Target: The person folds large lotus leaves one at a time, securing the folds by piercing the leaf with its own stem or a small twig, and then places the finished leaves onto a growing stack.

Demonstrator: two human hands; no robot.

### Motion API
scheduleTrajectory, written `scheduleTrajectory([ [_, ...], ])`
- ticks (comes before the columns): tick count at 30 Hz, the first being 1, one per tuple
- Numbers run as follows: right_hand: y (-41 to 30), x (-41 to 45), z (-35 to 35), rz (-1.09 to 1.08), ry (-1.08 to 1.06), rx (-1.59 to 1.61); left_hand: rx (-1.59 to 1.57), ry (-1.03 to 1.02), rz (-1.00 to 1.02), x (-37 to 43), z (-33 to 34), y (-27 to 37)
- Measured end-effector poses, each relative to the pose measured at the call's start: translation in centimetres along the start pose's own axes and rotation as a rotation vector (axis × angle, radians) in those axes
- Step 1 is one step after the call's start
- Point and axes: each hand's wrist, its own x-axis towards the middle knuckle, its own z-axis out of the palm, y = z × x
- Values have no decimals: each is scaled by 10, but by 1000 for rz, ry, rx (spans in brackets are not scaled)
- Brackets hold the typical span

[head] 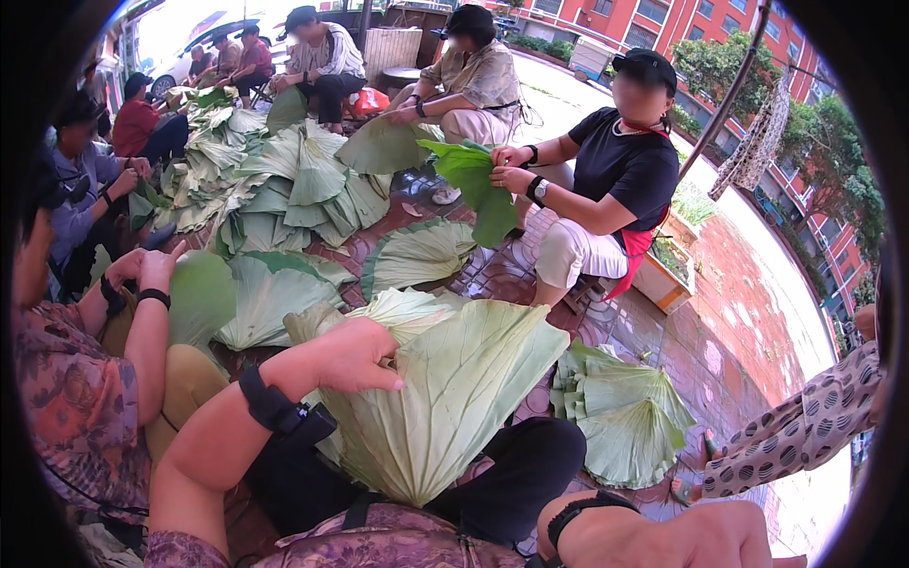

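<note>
A large pale-green lotus leaf (444,401) spreads over my lap, its ribs fanning up from a point close to my waist. My left hand (355,358) grips its left edge, thumb on the near face and the other fingers hidden behind. Another leaf (405,312) shows just beyond it. Down at the lower right, apart from the leaf, is my right hand (703,536). The picture's bottom edge cuts it off, and its fingertips are mostly out of sight. Both wrists wear black straps, the left one with a small black device (309,424).
Stacked lotus leaves (625,419) lie on the paving at my right. A broad heap of leaves (298,170) covers the ground ahead. Several seated people handle leaves, one (603,163) opposite, another (85,369) close at my left. Patterned trousers (795,419) of a standing person appear at right.
</note>
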Motion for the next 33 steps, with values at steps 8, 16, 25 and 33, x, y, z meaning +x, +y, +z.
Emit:
scheduleTrajectory([
  [8, -18, -6, 14, -3, -30, -169, -27, 24, 31, 6, 6, 0],
  [16, -23, -6, 18, -65, -81, -198, -209, 66, 117, 9, 17, -10],
  [25, -27, -3, 25, 13, -53, -222, -156, 4, 69, 3, 12, -2],
  [33, -16, 2, -19, 69, -65, -557, -43, -55, 26, 8, 14, 0],
])
